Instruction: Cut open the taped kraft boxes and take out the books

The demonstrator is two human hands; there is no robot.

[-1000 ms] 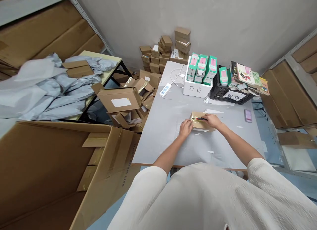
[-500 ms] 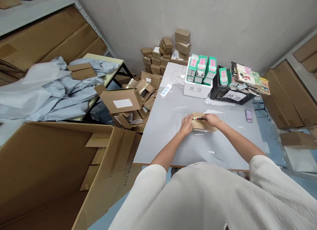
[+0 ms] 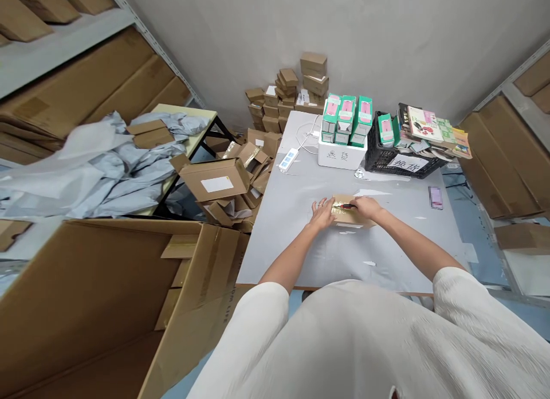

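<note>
A small brown cardboard box (image 3: 352, 216) with shiny tape across its top lies on the grey table (image 3: 275, 238). My right hand (image 3: 366, 207) is closed around a dark and red cutter (image 3: 345, 206), whose tip rests at the taped top. At the box's left end is my left hand (image 3: 323, 212), its fingers spread and touching the box edge. Part of the box is hidden beneath my right hand.
Behind the box stand a white bin (image 3: 339, 156) of green-and-pink cartons and a black crate (image 3: 378, 158) with books. A power strip (image 3: 288, 159) lies left, a phone (image 3: 435, 198) right. A large open carton (image 3: 116, 273) fills the lower left.
The view has shifted slightly. The fingers of my left hand are spread wider at the box's left end. My right hand still holds the cutter on the tape.
</note>
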